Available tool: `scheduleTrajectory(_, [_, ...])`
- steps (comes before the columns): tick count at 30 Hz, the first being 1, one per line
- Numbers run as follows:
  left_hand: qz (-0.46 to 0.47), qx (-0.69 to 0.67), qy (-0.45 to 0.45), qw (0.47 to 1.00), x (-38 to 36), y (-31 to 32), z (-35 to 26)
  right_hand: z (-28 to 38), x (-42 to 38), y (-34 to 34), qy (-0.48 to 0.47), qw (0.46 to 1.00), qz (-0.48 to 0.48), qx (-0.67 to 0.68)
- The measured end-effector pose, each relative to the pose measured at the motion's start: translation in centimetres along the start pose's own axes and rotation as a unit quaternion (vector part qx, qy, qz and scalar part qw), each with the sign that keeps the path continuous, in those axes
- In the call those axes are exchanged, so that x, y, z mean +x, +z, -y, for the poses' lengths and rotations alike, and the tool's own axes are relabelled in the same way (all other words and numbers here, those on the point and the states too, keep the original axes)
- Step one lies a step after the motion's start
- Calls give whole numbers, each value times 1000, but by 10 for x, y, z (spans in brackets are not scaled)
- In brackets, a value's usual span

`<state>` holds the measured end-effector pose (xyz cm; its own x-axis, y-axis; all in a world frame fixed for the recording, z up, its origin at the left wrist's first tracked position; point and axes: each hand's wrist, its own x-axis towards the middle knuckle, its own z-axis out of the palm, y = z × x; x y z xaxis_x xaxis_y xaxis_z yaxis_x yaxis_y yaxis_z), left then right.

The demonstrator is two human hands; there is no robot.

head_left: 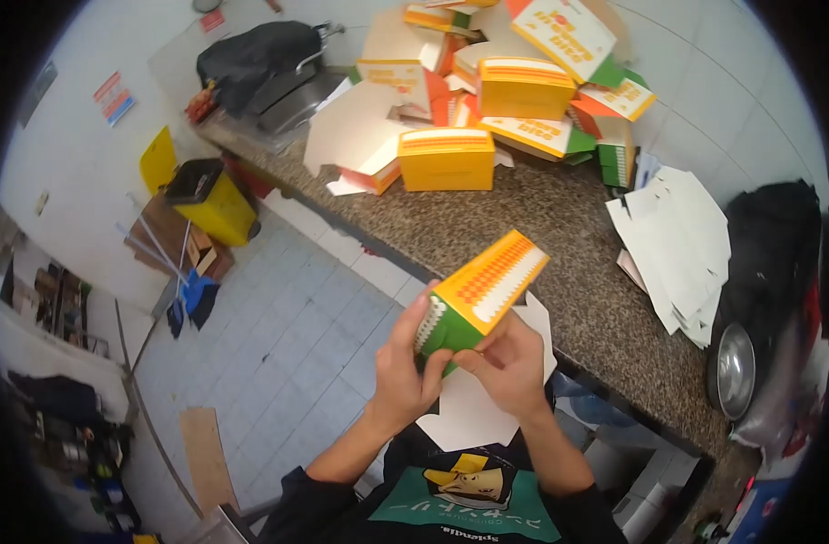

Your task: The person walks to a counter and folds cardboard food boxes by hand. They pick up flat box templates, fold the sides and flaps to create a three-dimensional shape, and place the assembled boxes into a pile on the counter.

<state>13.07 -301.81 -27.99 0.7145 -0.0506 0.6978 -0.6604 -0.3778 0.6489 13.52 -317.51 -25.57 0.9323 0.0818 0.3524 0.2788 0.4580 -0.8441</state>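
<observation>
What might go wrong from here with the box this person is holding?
The held box appears supported by the left hand and right hand, so a loose grip might let it fall.
Its broad white flap, loose below the hands, could crease if it catches on the shirt.
On the worktop, the tilted top carton might slide off the jumbled pile.

From the box (492, 281) between your left hand (403, 370) and right hand (514, 367), the cartons (528, 91) are piled at 12 on the counter (569, 236), the stacked sheets (673, 249) lie at 3, and the bowl (736, 372) is near 4. Your sink (294, 113) sits between 10 and 11; on the floor, the bin (219, 208) stands between 9 and 10, the dustpan (197, 292) at 9.
</observation>
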Motion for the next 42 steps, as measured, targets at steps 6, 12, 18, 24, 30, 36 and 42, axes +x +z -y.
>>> scheduleTrajectory(6, [-64,-123,17,990,35,48,21,62,92,-32,-115,888,204,-396])
scheduleTrajectory(12, [62,3,-95,993,39,51,64,87,124,-143,-170,794,-45,-582])
scheduleTrajectory(18, [78,-51,-180,979,-68,35,47,73,54,-304,-96,607,-102,-783])
scheduleTrajectory(24, [231,-52,-224,945,-84,41,21,100,70,-327,-67,635,-265,-722])
scheduleTrajectory(30, [259,-54,-185,946,-70,39,1,161,28,-267,-407,497,-453,-618])
scheduleTrajectory(36, [11,-8,92,996,2,19,-57,151,-43,-142,-442,642,-100,-618])
scheduleTrajectory(42, [195,79,247,946,58,-3,-61,109,-71,-108,-396,725,52,-562])
